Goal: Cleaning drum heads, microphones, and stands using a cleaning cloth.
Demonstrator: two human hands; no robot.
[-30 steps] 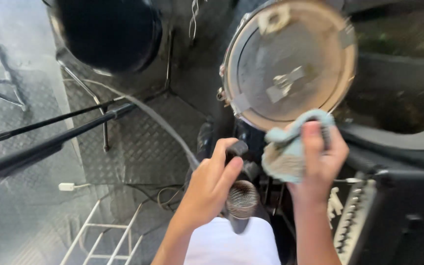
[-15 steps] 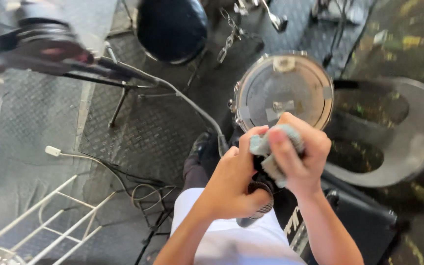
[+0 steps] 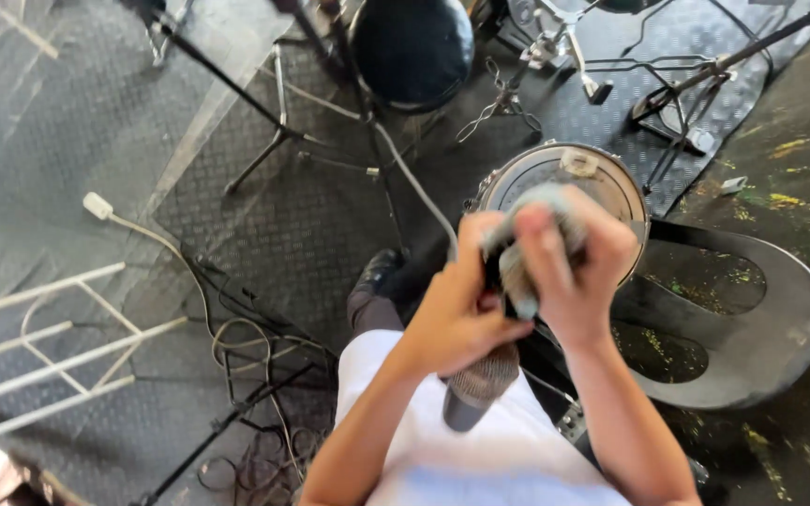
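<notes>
Leftmost, white rack [image 3: 58, 347], cables [image 3: 236, 347] on floor. Centre: left hand [image 3: 457, 309], fingers curled tight around microphone [image 3: 480, 384], grille pointing down over white shirt. Right hand [image 3: 578, 272] just beside it, fingers pinching grey cloth [image 3: 527, 272] against mic top. Behind: drum [image 3: 602, 183]. Far right, cymbal [image 3: 752, 328].

hands: left hand [image 3: 457, 314] and right hand [image 3: 574, 272] together, cloth [image 3: 527, 267] between them
microphone [image 3: 480, 389]: under the hands
drum [image 3: 564, 183]: just beyond the hands
stool [image 3: 412, 47]: beyond the drum, to its left
cables [image 3: 236, 347]: floor, left
chair [image 3: 752, 328]: right
</notes>
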